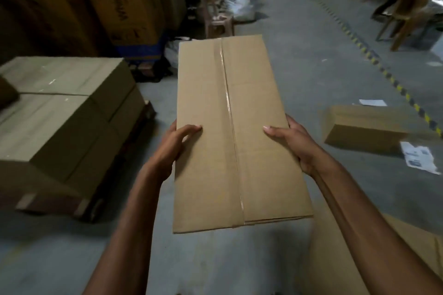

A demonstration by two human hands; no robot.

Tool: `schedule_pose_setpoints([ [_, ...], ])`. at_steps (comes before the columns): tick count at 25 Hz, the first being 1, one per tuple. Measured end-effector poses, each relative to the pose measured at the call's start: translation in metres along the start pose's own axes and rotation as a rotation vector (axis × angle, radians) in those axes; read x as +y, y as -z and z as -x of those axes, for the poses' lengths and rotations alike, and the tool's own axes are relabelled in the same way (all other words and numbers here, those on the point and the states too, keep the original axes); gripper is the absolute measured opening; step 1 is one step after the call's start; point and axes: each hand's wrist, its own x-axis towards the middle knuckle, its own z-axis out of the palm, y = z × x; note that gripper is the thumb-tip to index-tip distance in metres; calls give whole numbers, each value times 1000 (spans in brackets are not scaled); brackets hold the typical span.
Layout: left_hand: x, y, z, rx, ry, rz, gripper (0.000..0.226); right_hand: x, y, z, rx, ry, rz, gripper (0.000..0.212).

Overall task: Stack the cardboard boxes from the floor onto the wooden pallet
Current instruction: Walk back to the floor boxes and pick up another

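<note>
A long taped cardboard box (230, 132) is held up off the floor in front of me. My left hand (177, 143) grips its left edge, thumb on the top face. My right hand (292, 143) grips its right edge the same way. To the left, several stacked cardboard boxes (64, 112) sit on the wooden pallet (79, 206), whose corner blocks show below them. Another box (364, 127) lies on the floor to the right, and part of one more cardboard box (412, 242) shows under my right forearm.
Tall brown cartons (79, 2) line the back left wall. A plastic chair (213, 9) and a white sack (242, 0) stand ahead. Yellow-black floor tape (383, 72) runs diagonally at right, with paper scraps (418, 157) near it. Chairs (407, 7) stand at the far right.
</note>
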Motion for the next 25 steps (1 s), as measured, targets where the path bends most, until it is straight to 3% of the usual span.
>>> schedule_pose_setpoints([
  [3,-19,83,23,86,147,20,68,2,-78,-13,-139,-86,50,39],
  [6,-35,171,51,177,141,41,51,7,-168,-19,-246,-168,124,35],
  [11,-49,318,96,252,195,37,55,13,-320,-22,-359,-232,227,28],
  [15,-53,410,141,375,140,45,53,15,-429,-18,-427,-185,202,26],
  [21,-48,522,186,573,11,47,78,5,-574,-29,-527,-41,97,38],
  [25,-30,596,171,663,-64,-13,65,-2,-659,-55,-576,42,40,32],
])
